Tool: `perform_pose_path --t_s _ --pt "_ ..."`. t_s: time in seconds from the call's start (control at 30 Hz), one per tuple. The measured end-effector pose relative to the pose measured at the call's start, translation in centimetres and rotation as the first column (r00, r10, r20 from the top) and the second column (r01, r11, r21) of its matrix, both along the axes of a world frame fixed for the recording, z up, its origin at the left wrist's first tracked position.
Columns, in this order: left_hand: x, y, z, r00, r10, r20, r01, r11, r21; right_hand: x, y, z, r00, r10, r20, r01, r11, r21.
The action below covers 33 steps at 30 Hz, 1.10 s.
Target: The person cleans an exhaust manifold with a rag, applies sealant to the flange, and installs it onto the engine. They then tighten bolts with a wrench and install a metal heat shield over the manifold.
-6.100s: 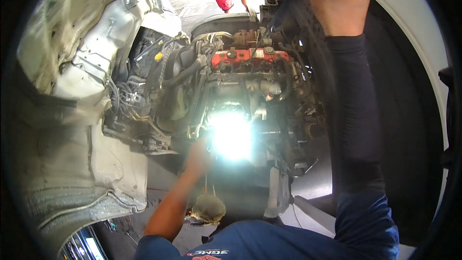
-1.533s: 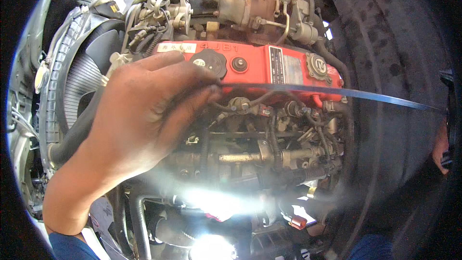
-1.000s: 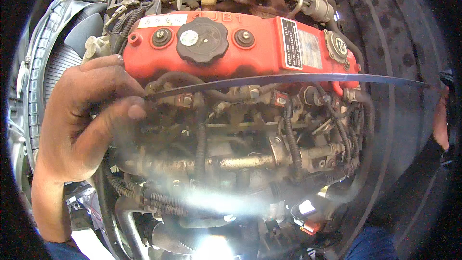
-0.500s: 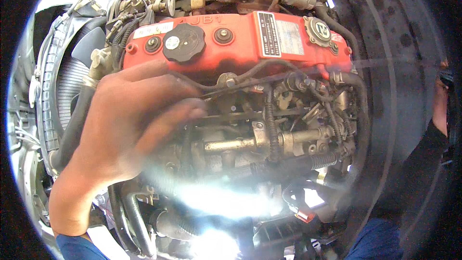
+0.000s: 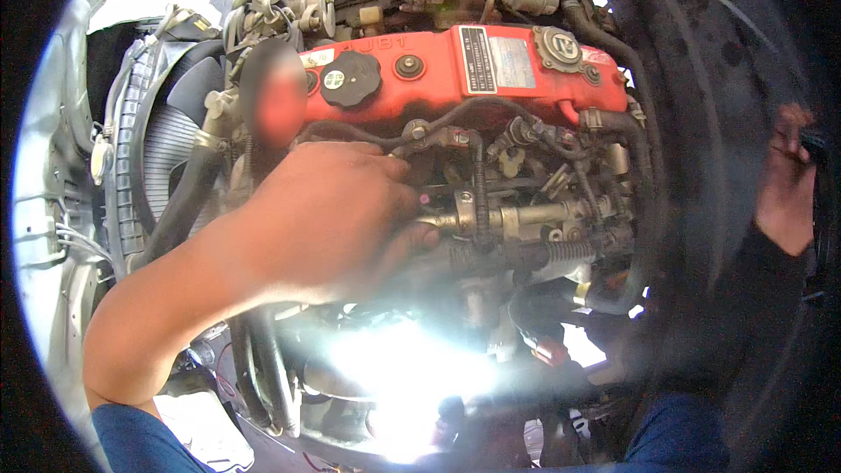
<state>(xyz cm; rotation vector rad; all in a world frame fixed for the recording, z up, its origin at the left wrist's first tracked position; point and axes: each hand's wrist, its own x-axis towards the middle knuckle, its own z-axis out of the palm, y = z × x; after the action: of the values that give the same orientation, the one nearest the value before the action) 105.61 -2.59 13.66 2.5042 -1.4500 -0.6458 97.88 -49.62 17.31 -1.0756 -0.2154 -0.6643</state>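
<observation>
My left hand (image 5: 337,210) reaches over the side of an engine, just below its red valve cover (image 5: 420,105). Its fingers are curled in a loose grip by a metal pipe (image 5: 504,217) and thin black hoses; what lies between them is hidden. A black ribbed oil filler cap (image 5: 350,81) sits on the cover above this hand. At the far right edge, beyond a dark sleeve, my right hand (image 5: 784,180) has its fingers bent round something dark that I cannot make out.
A radiator with a fan shroud (image 5: 131,153) stands at the left, with a thick black hose (image 5: 188,188) beside it. Bright light glares off the lower engine bay. A dark panel (image 5: 701,166) runs along the right. A blurred patch covers the valve cover's left end.
My left hand has moved right and slightly down, from below the filler cap to the metal pipe, and its fingers have curled. My right hand shows more fully at the edge.
</observation>
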Motion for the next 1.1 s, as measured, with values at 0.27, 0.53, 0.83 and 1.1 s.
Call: perform_pose_path --t_s 0.27,0.53,0.83,1.1 --pt "-0.9 0.5 -0.7 0.998 0.043 0.043 -0.042 0.999 -0.030 -1.6 11.1 -5.7 0.982 -0.007 -0.188 0.053 0.969 0.241" --pt "2.1 -0.5 1.6 0.950 0.058 -0.308 -0.040 0.997 0.062 -0.8 13.8 -9.3 0.971 -0.039 -0.234 0.111 0.946 0.305" --pt "2.7 -4.3 1.1 0.917 0.161 -0.365 -0.039 0.947 0.319 -1.2 13.6 -9.5 0.965 -0.033 -0.260 0.102 0.962 0.255" --pt "2.0 -4.3 0.9 0.922 0.205 -0.329 -0.101 0.946 0.307 -1.4 14.1 -9.4 0.974 -0.023 -0.227 0.084 0.960 0.266"
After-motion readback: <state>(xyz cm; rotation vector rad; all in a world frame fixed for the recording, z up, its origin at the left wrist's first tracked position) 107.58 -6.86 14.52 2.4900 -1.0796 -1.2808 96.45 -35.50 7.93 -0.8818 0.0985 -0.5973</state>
